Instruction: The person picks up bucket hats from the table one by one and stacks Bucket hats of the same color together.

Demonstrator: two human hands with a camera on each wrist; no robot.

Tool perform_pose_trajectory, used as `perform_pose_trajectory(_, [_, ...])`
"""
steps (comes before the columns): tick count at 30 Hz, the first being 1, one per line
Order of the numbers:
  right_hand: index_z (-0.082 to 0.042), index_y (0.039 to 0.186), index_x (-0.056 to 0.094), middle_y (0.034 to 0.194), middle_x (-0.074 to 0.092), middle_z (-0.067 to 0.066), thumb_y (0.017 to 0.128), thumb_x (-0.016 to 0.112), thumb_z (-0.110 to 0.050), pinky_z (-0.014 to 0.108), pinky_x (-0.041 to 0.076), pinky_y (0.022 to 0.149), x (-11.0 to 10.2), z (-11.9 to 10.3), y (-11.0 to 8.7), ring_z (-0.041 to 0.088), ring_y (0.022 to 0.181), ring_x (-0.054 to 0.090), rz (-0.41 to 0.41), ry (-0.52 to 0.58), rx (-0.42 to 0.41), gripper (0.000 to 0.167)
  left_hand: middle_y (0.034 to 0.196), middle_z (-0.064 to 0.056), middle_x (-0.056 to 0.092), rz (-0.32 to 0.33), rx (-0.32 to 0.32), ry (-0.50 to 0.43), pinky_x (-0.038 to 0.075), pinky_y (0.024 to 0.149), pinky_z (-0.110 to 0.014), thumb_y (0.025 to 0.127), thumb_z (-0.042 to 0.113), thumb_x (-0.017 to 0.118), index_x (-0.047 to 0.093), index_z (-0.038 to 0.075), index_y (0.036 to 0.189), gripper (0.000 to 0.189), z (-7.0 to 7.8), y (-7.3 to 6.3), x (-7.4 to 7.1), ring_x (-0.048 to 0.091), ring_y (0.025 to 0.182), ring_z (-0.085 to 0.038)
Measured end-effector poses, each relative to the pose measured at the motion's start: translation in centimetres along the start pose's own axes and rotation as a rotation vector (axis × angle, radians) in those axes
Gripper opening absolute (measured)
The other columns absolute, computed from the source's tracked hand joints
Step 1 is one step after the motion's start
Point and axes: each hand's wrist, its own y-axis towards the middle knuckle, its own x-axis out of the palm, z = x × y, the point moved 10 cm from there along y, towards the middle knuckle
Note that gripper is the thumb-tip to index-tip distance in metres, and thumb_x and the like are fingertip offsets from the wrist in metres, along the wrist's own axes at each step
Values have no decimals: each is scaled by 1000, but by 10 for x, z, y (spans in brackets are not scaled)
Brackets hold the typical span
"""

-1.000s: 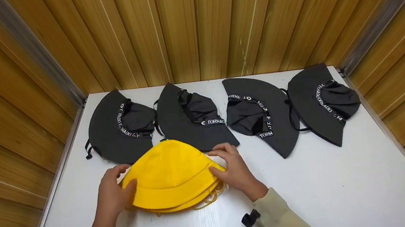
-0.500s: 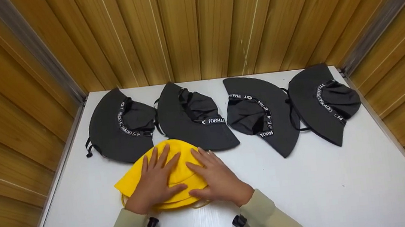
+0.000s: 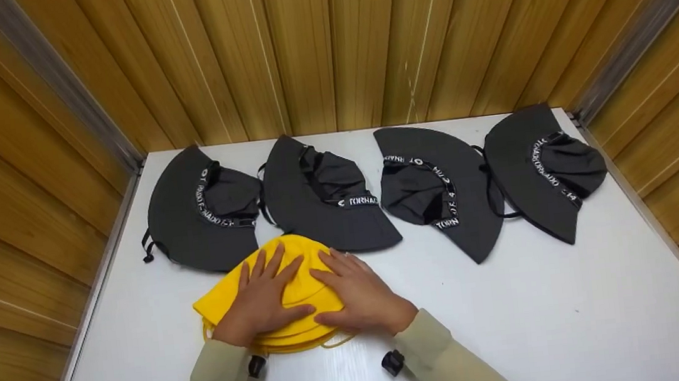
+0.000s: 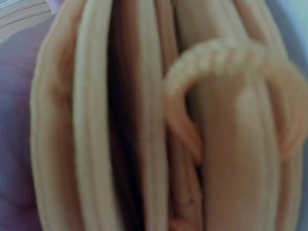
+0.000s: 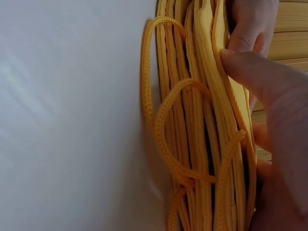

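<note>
A stack of folded yellow bucket hats (image 3: 300, 292) lies at the front middle of the white table. My left hand (image 3: 260, 306) rests on the stack's left part with fingers spread. Beside it, my right hand (image 3: 360, 295) presses flat on the right part, fingers apart too. In the right wrist view, the layered brims (image 5: 197, 110) show edge-on, with looped yellow cords (image 5: 147, 77) hanging from them and my right thumb on the top layer. The left wrist view is blurred, filled by brim edges (image 4: 154, 125) and a cord (image 4: 221, 55).
Several dark grey brimmed hats lie folded in a row behind: a far-left hat (image 3: 175, 220), a second hat (image 3: 318, 230), a third hat (image 3: 473, 201) and a far-right hat (image 3: 522, 190). The yellow stack meets the left pair's brims. Wood-look walls (image 3: 299, 49) surround the table (image 3: 549, 320).
A second ago both hands held the yellow stack by its sides. They then moved inward onto its top with fingers spread, and have barely shifted since. The grey hats stayed put.
</note>
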Motion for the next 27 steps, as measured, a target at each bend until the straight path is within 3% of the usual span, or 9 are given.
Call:
perform_pose_trajectory(3, [-19, 157, 43, 171, 22, 5, 91, 66, -59, 52, 18, 130, -1, 2, -1, 28, 160, 16, 1, 31, -1, 80, 174, -7, 6, -9, 7, -17, -2, 124, -70, 86, 73, 64, 28, 32, 162, 94, 0, 1, 1, 0, 159, -43])
perform_pose_trajectory(7, [-18, 155, 46, 171, 23, 4, 95, 66, -53, 53, 17, 130, -10, 9, -5, 28, 161, 14, 32, 181, -24, 73, 174, -7, 5, -14, 12, -23, -3, 124, -70, 84, 77, 61, 27, 33, 163, 96, -2, 2, 4, 0, 159, -44])
perform_pose_trajectory(12, [-13, 151, 51, 169, 28, 10, 97, 69, -43, 56, 20, 128, -45, 41, -17, 32, 159, 18, 157, 393, -5, 65, 174, -7, 5, -16, 8, -39, -5, 123, -70, 84, 77, 62, 29, 32, 162, 96, -5, 1, 6, -1, 159, -44])
perform_pose_trajectory(17, [-8, 144, 58, 164, 36, 17, 96, 73, -36, 59, 25, 125, -100, 114, -41, 39, 154, 30, 345, 378, 171, 58, 174, -9, 7, -5, 2, -65, -6, 123, -70, 83, 75, 65, 31, 31, 162, 97, -7, -2, 3, -1, 159, -45])
perform_pose_trajectory(22, [-2, 136, 62, 154, 47, 26, 98, 70, -33, 57, 30, 123, -151, 213, -81, 45, 146, 40, 501, 307, 423, 50, 174, -10, 8, -9, -5, -68, -6, 123, -71, 82, 75, 66, 32, 30, 162, 98, -9, -3, 2, -1, 159, -46])
perform_pose_trajectory(25, [3, 134, 62, 144, 52, 32, 99, 67, -34, 58, 33, 120, -177, 270, -114, 49, 140, 43, 558, 220, 592, 51, 174, -9, 6, -17, -3, -69, -6, 123, -70, 82, 77, 65, 30, 31, 162, 98, -8, -1, 4, -2, 159, -45])
perform_pose_trajectory(27, [6, 136, 58, 142, 50, 35, 99, 65, -39, 62, 34, 116, -188, 303, -139, 55, 136, 41, 554, 165, 719, 59, 174, -10, 7, -14, 9, -83, -7, 123, -70, 82, 76, 66, 32, 30, 162, 98, -6, 0, 4, -2, 159, -45])
